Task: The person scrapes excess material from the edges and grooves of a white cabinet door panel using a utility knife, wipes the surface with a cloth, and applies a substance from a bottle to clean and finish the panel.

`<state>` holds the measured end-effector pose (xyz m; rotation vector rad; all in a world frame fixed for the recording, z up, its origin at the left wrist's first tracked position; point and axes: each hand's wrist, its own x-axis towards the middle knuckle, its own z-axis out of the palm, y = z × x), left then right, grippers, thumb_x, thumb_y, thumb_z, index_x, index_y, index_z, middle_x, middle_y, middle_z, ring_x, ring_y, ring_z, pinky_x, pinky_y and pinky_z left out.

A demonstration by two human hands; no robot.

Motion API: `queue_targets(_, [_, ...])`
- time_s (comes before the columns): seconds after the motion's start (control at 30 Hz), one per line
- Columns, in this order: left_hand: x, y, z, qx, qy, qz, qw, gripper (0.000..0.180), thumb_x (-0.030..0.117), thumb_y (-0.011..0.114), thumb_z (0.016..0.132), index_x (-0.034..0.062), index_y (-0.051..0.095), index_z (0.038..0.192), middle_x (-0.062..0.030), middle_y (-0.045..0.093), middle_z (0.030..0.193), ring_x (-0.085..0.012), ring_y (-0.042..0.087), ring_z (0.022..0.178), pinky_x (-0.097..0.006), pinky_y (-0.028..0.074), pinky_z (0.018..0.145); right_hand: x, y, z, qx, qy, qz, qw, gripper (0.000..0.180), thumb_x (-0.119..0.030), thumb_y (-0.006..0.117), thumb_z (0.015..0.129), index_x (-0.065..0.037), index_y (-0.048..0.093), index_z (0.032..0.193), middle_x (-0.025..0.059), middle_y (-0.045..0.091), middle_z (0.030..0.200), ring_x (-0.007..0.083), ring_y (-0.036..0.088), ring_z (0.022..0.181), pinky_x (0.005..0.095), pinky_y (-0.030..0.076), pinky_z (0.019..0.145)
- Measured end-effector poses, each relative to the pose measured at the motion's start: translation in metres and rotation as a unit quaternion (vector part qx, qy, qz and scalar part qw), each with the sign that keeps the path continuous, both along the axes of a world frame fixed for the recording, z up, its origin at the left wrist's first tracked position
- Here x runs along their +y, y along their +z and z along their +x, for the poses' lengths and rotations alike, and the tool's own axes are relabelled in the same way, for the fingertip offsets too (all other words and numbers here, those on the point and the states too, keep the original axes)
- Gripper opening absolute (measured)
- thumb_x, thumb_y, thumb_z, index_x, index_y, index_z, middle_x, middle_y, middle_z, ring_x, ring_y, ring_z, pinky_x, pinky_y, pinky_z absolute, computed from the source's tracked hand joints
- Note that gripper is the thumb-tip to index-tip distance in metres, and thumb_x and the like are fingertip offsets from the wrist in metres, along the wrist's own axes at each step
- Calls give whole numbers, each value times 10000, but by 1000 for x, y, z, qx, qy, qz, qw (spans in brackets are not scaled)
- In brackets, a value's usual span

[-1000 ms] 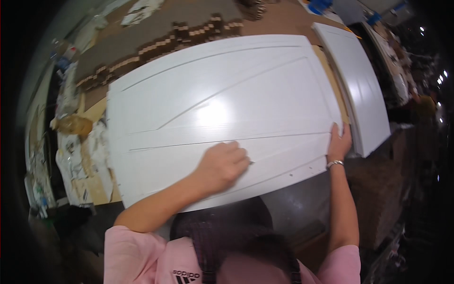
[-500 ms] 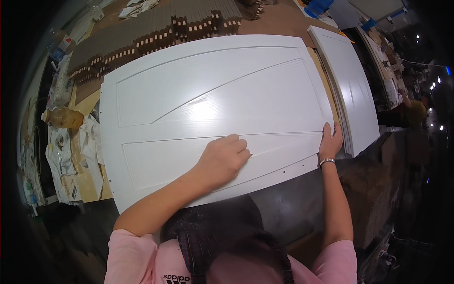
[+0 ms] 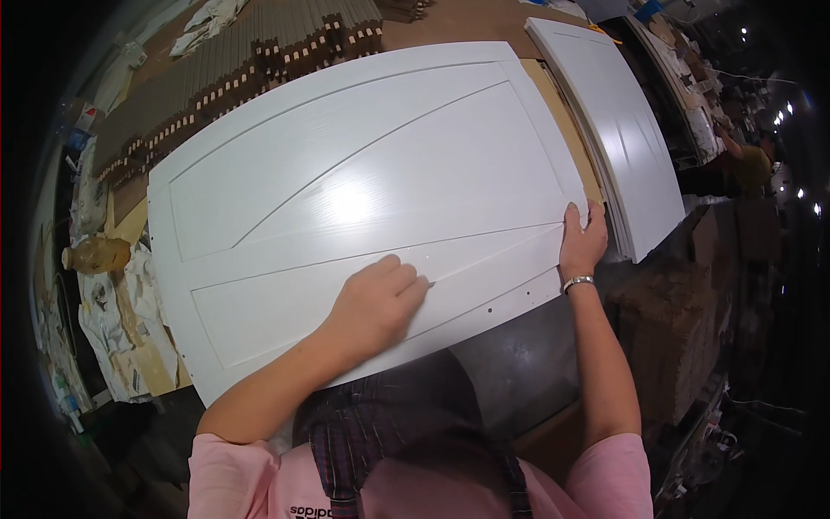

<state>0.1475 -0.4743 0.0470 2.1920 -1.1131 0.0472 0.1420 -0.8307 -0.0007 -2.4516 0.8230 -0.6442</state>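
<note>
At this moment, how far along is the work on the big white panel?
Done: the white door panel lies flat on the bench with an even, glossy coat. In hand: the left hand presses a small tool tip, barely visible, against the lower recessed section, while the right hand steadies the panel's right edge. Left: cannot tell how much surface is untreated; a second white panel lies beside it, untouched.

Left hand (image 3: 378, 303) curled, palm down; right hand (image 3: 581, 240) flat, fingers extended.
</note>
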Motion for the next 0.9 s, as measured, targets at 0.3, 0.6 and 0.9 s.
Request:
queue_targets(0.3, [-11, 1, -7, -24, 19, -34, 999, 417, -68, 648, 591, -24, 667, 1006, -83, 522, 791, -256, 515, 724, -358, 459, 592, 0, 1, 0, 7, -3, -3, 1000, 432, -304, 677, 893, 0, 622, 1196, 184, 657, 1160, 377, 586, 1093, 452, 463, 940])
queue_targets(0.6, [-19, 2, -8, -33, 30, -52, 998, 399, -72, 631, 602, -22, 670, 996, -86, 488, 753, -253, 494, 694, -359, 441, 576, 2, 4, -1, 8, -7, -5, 1000, 431, -306, 677, 892, 3, 624, 1189, 191, 658, 1145, 379, 586, 1089, 452, 464, 937])
queue_targets(0.9, [-21, 0, 4, -94, 36, -66, 993, 404, -82, 628, 598, -47, 673, 997, -92, 501, 742, -247, 482, 667, -353, 441, 564, 10, 2, 4, -4, 11, 4, 1000, 440, -311, 676, 894, 1, 624, 1200, 206, 652, 1161, 389, 583, 1113, 444, 466, 945])
